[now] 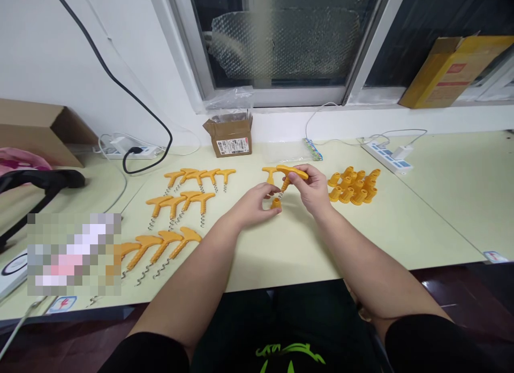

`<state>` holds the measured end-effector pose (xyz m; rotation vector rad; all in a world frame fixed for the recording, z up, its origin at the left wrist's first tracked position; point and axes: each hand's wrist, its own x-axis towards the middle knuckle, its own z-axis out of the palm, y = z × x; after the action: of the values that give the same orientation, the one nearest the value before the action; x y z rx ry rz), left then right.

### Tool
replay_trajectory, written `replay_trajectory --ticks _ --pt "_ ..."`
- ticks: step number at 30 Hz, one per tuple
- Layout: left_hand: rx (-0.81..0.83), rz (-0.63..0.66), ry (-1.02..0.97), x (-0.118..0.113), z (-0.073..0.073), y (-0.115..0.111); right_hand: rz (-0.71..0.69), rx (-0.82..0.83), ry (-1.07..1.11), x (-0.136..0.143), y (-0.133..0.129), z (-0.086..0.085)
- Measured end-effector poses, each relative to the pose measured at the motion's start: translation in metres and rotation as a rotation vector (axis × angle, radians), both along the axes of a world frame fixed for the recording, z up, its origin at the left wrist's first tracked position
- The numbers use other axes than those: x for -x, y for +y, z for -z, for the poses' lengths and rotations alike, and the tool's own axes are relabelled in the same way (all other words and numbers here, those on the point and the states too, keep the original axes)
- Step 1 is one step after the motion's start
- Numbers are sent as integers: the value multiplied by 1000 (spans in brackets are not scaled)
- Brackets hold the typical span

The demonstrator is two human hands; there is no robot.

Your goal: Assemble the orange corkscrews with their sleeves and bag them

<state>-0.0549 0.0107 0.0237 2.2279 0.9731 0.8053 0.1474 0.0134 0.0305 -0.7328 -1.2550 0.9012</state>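
now, in the head view, both hands meet over the middle of the pale table (441,201). the right hand (311,188) is closed around the yellow t-handle of a corkscrew (292,173), holding it with the metal spiral pointing down. the left hand (255,206) pinches a small yellow cap (275,203) between thumb and fingers, just under the spiral tip, so the two parts look lined up one over the other. another corkscrew (270,173) lies just behind the hands.

taking the held corkscrew as landmark, a pile of similar caps (354,186) sits to its right, near the right hand, probably to be easy to reach. to its left, rows of bare corkscrews (188,199) lie sorted side by side, spirals toward the person. behind it, by the wall, stands a small open cardboard box (231,134), and a white power strip (387,154) lies farther right.
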Motion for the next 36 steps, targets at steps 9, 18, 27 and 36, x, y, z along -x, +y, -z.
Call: replay_trajectory --ticks 9,18,27,36 --pt "199 21 -92 -9 15 4 -39 -45 -329 8 -4 10" --pt "309 29 -163 -10 25 9 -323 -24 -223 9 -2 17" --pt "375 66 -201 -8 30 12 -484 3 -184 4 4 13" --pt "411 63 -177 -6 19 9 -332 -194 -532 -22 8 2"
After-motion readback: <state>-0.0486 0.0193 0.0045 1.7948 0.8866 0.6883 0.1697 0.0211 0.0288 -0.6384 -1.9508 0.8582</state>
